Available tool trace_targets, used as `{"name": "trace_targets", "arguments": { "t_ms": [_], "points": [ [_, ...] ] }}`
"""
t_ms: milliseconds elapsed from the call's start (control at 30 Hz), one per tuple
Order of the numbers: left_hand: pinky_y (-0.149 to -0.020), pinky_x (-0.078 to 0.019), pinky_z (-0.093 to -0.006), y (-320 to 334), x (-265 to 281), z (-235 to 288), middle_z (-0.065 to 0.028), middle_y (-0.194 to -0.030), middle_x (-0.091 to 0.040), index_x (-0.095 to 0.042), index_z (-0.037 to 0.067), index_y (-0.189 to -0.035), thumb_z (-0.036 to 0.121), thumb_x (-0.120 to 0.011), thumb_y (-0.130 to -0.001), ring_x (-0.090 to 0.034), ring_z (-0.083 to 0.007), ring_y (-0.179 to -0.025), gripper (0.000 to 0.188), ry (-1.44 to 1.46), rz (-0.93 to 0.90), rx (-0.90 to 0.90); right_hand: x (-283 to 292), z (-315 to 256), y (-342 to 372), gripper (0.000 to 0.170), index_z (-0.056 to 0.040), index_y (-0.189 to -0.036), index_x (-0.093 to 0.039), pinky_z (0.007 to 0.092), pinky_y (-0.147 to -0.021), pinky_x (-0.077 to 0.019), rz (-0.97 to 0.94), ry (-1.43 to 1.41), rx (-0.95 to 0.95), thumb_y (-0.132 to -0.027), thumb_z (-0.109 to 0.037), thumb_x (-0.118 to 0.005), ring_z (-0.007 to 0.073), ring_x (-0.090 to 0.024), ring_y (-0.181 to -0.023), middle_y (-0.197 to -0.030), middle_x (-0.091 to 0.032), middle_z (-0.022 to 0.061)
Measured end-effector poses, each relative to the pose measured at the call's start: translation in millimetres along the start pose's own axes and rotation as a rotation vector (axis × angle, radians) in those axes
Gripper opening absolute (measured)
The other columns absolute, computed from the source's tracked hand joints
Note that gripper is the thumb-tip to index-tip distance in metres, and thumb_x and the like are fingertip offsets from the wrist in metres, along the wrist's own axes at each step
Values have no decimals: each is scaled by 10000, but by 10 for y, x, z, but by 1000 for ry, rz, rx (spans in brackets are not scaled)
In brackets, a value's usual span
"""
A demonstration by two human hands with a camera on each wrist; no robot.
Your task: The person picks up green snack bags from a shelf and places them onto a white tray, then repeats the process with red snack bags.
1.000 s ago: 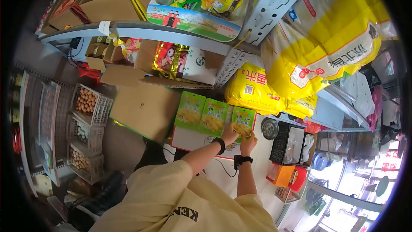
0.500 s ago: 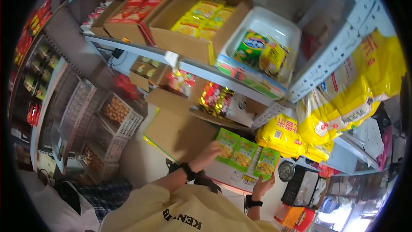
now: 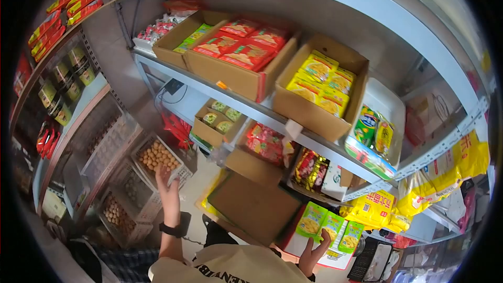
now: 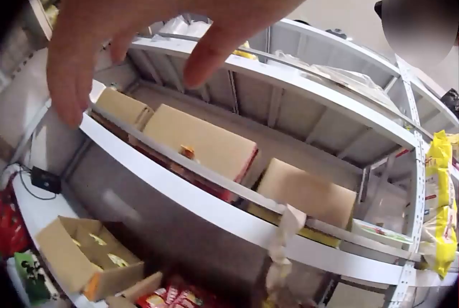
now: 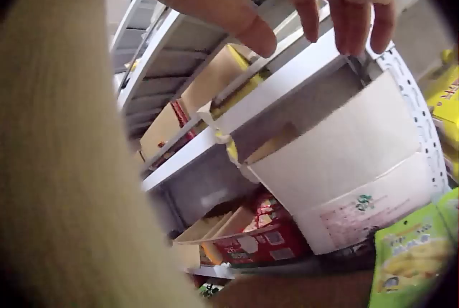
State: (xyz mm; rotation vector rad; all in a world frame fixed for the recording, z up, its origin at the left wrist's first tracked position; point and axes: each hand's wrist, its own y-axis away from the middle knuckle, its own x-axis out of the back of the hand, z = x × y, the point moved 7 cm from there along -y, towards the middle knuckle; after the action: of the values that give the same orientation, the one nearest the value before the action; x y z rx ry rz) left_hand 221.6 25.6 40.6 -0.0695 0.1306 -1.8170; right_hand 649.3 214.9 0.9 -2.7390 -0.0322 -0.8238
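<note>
My left hand (image 3: 168,191) is raised at the left, overlapping the front of an egg crate (image 3: 181,175) in the head view. Its fingers (image 4: 68,96) hang loosely in the left wrist view, holding nothing. Low on the right, my right hand (image 3: 314,254) has its fingers loosely spread beside three green food packets. The left packet (image 3: 312,219), the middle packet (image 3: 331,224) and the right packet (image 3: 351,237) lie in a row on a white, red-edged box (image 3: 335,259). Fingertips overlap the middle packet's lower edge. The right wrist view shows the right hand's fingers (image 5: 305,17) relaxed and without an object.
A brown cardboard flap (image 3: 251,204) spreads between the hands. Behind it, a metal shelf (image 3: 209,81) bears a box of red packets (image 3: 241,47), a box of yellow packets (image 3: 322,86) and a white tray (image 3: 387,105). Yellow rice bags (image 3: 372,207) stand at the right.
My left hand has moved from the green packets leftward toward the egg crates. The right hand has come off the right packet to beside the middle one. The head view has swung left.
</note>
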Motion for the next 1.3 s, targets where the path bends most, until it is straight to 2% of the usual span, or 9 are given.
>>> {"name": "trace_targets", "arguments": {
  "t_ms": [167,233,333,500,667,900,1033,1233,1300],
  "points": [
    [-975,-317,-361,-902,643,-4,-155,-1362,-278,-231,94,-1364,82,-489,-827,-318,-265,-1235,596,31,1,-90,-813,-697,218,408,-2,-1159,-424,395,-900,-329,-43,-108,-98,-760,13,-508,302,-409,-1067,-1135,-446,154],
    [-980,-311,-366,-1212,875,1,-152,-1363,-275,-227,95,-1367,96,-498,-833,-311,-266,-1240,599,43,-8,-90,-1173,-930,358,406,-14,-1156,-432,372,-876,-347,-43,-236,-168,-759,12,-511,288,-420,-1047,-1114,-453,147],
    [-953,-326,-349,-1672,1131,-122,-131,-1332,-302,-224,96,-1371,99,-498,-839,-350,-255,-1189,599,22,-70,-4,-1562,-1426,429,390,-42,-1136,-447,350,-840,-355,0,-151,-142,-757,28,-509,259,-434,-1012,-1104,-461,114],
    [-917,-343,-325,-2208,1396,-224,-115,-1302,-319,-240,103,-1366,42,-477,-830,-349,-223,-1164,590,143,-119,-14,-1886,-1994,393,362,-54,-1107,-461,344,-815,-359,17,-94,-41,-759,36,-505,233,-443,-1002,-1103,-474,97],
    [-898,-363,-294,-2368,1503,-166,-99,-1273,-331,-231,109,-1367,9,-470,-812,-384,-189,-1058,613,102,-29,-61,-1919,-2014,319,285,-42,-1074,-473,313,-783,-386,-6,-180,-39,-798,31,-482,216,-472,-973,-1076,-496,96],
    [-870,-392,-300,-2597,1309,70,-94,-1252,-356,-222,108,-1369,5,-475,-815,-418,-169,-1023,617,66,-125,-65,-2142,-2149,242,144,-2,-1004,-491,278,-772,-420,-5,-437,-130,-864,-26,-467,172,-530,-862,-972,-540,86],
    [-850,-413,-295,-2897,910,326,-99,-1235,-372,-212,97,-1368,30,-490,-843,-450,-155,-994,598,181,-204,-30,-2368,-2339,209,119,10,-975,-502,275,-761,-435,-55,-581,-143,-891,-59,-454,164,-540,-830,-904,-556,97],
    [-820,-455,-298,-3703,261,457,-123,-1197,-419,-256,74,-1346,27,-493,-844,-488,-182,-1000,557,345,-572,-18,-3007,-3027,-63,130,7,-980,-522,265,-769,-424,-169,-611,-189,-890,-58,-453,142,-532,-815,-881,-570,83],
    [-880,-428,-332,-3923,63,682,-136,-1194,-438,-271,45,-1337,99,-504,-849,-498,-203,-1018,544,329,-690,10,-3315,-3382,-213,161,-10,-1020,-527,263,-783,-417,-230,-607,-132,-871,-45,-476,134,-522,-852,-894,-563,59]
  ]
}}
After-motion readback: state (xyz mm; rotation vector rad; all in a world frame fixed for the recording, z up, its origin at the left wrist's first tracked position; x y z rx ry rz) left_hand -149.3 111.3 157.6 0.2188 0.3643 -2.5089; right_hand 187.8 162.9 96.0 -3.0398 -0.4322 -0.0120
